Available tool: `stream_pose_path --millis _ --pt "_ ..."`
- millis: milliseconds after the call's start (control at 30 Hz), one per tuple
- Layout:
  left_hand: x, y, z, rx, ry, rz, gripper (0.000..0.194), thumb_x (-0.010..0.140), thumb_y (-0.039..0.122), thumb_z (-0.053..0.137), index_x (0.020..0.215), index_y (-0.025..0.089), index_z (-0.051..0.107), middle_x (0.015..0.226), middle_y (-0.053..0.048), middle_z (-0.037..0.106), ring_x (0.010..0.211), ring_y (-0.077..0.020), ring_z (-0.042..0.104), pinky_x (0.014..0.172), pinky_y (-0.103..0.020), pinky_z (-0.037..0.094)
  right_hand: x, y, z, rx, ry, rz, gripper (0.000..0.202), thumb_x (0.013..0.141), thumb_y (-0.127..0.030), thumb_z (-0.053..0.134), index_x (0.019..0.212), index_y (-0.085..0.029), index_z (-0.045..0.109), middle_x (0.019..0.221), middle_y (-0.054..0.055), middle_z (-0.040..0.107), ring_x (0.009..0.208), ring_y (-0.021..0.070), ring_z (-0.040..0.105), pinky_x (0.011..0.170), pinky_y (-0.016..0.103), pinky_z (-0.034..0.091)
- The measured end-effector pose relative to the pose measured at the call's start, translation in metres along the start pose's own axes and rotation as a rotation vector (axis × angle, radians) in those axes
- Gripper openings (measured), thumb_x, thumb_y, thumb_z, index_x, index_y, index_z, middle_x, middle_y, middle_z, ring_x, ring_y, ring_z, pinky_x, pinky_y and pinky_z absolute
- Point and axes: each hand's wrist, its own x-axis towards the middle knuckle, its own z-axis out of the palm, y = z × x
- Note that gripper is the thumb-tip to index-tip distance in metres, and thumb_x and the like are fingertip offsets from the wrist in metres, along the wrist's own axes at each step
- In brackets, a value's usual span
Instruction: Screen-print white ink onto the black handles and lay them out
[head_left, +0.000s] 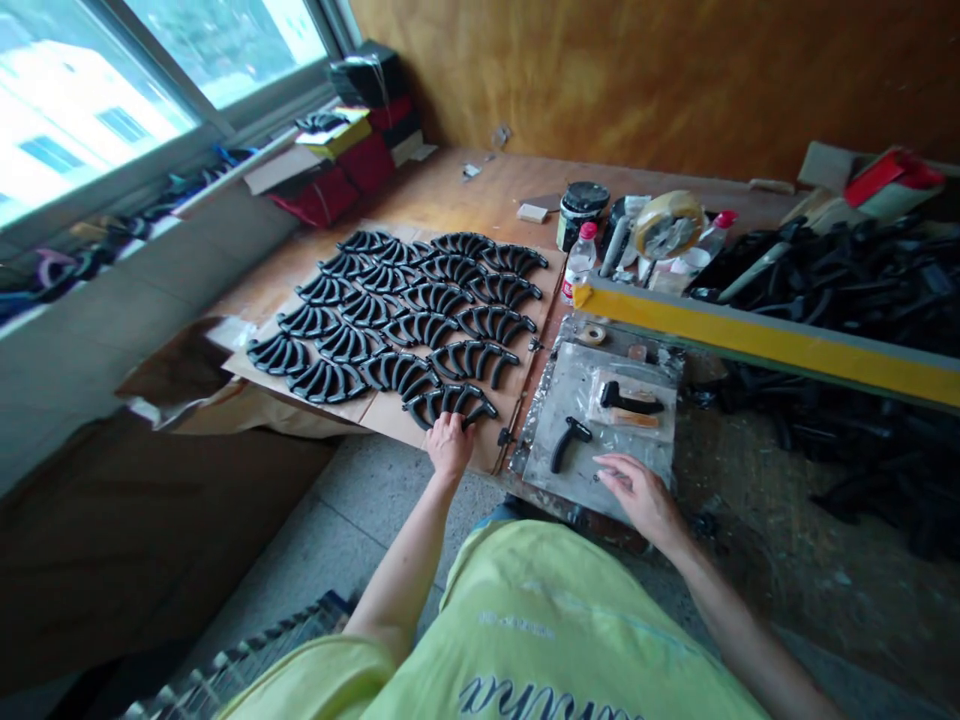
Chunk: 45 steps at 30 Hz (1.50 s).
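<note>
Black curved handles with short crosspieces lie in fanned rows on a flat cardboard sheet (514, 415). My left hand (450, 443) is at the sheet's front edge, its fingers closed on a black curved handle (466, 420) at the end of the nearest row. My right hand (634, 490) hovers low over a grey work plate (544, 465), fingers stretched and holding nothing. Left of its fingertips, a single black handle (571, 440) lies on the plate. Farther back, another black handle (630, 402) rests on a clear plastic bag beside a tan strip (634, 420).
A yellow-and-grey bar (750, 325) runs across the right side, with a heap of black parts (855, 300) behind it. A red-capped bottle (580, 262), a dark tub (583, 210) and a tape roll (670, 225) stand behind the plate. Boxes (367, 160) sit by the window.
</note>
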Motion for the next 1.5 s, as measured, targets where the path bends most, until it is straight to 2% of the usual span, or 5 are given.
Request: stream_pose_path --millis 267,600,933,1200,1500 --pt "0.002 0.011 -0.004 -0.025 0.03 -0.097 0.032 0.085 0.039 0.059 0.11 0.018 0.057 0.105 -0.011 0.062 0.101 -0.027 0.059 0.081 -0.036 0.044 -0.001 -0.015 0.01 0.126 -0.099 -0.017 0.027 0.088 -0.035 0.054 0.105 -0.022 0.07 0.11 0.008 0.066 0.089 0.018 0.064 0.079 0.032 0.054" --pt "-0.067 -0.026 -0.01 -0.211 0.101 -0.295 0.029 0.09 0.036 0.053 0.112 0.019 0.057 0.093 -0.006 0.06 0.086 -0.0201 0.06 0.078 -0.031 0.047 0.061 -0.045 0.06 0.7 -0.152 0.186 0.047 0.07 -0.045 0.072 0.109 -0.02 0.067 0.11 0.01 0.069 0.097 0.0229 0.066 0.087 0.04 0.055" --pt "-0.054 -0.187 0.003 -0.336 0.155 -0.447 0.028 0.09 0.035 0.049 0.111 0.018 0.058 0.092 -0.005 0.06 0.086 -0.0199 0.061 0.077 -0.031 0.049 0.196 -0.026 0.155 0.593 0.256 0.404 0.056 0.067 -0.035 0.065 0.12 -0.023 0.057 0.135 0.01 0.055 0.13 0.0224 0.048 0.109 0.036 0.039" --pt "-0.004 -0.341 -0.041 -0.37 0.166 -0.527 0.03 0.088 0.041 0.047 0.105 0.021 0.06 0.088 -0.007 0.061 0.087 -0.0253 0.061 0.079 -0.037 0.049 0.229 -0.019 0.17 0.338 0.475 0.66 0.041 0.067 -0.034 0.059 0.106 -0.021 0.059 0.106 0.007 0.065 0.111 0.0222 0.059 0.096 0.038 0.048" --pt "0.117 -0.408 -0.08 -0.412 0.215 -0.555 0.034 0.084 0.046 0.048 0.1 0.02 0.063 0.09 -0.008 0.066 0.084 -0.0243 0.063 0.082 -0.037 0.049 0.234 -0.017 0.17 0.248 0.575 0.752 0.023 0.062 -0.033 0.058 0.081 -0.021 0.06 0.071 0.001 0.06 0.09 0.0227 0.062 0.086 0.041 0.051"
